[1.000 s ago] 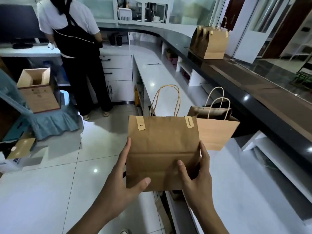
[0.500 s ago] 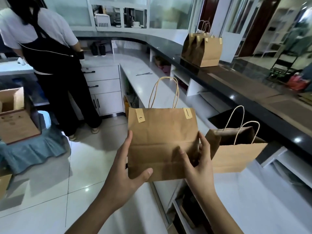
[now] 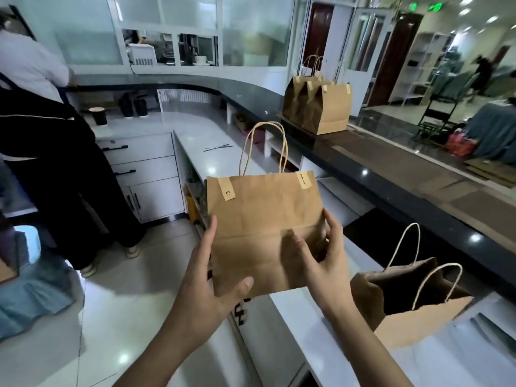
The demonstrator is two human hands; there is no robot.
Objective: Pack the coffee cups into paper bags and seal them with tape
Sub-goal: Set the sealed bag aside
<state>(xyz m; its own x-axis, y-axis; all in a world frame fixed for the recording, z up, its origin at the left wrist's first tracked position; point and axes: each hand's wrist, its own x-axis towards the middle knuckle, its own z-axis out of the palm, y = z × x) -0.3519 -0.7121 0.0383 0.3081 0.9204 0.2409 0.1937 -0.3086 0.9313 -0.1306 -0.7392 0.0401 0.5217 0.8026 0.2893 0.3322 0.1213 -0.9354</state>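
In our hands: taped bag [image 3: 265, 227], shut, so we can't see inside.
Left hand [image 3: 208, 277]: grasps it.
Right hand [image 3: 321, 258]: grasps it.
Open bag [image 3: 413, 297]: looks dark inside.

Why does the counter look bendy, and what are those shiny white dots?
Head view: the wide-angle lens curves the black counter; the dots are ceiling lights glaring off it and off the floor. The right hand is smeared by motion blur against the taped bag; the left hand looks sharper.

taped kraft bag [image 3: 262, 230]: upright, held mid-air | open bag [image 3: 413, 300]: white counter | sealed bags [image 3: 321, 107]: dark countertop
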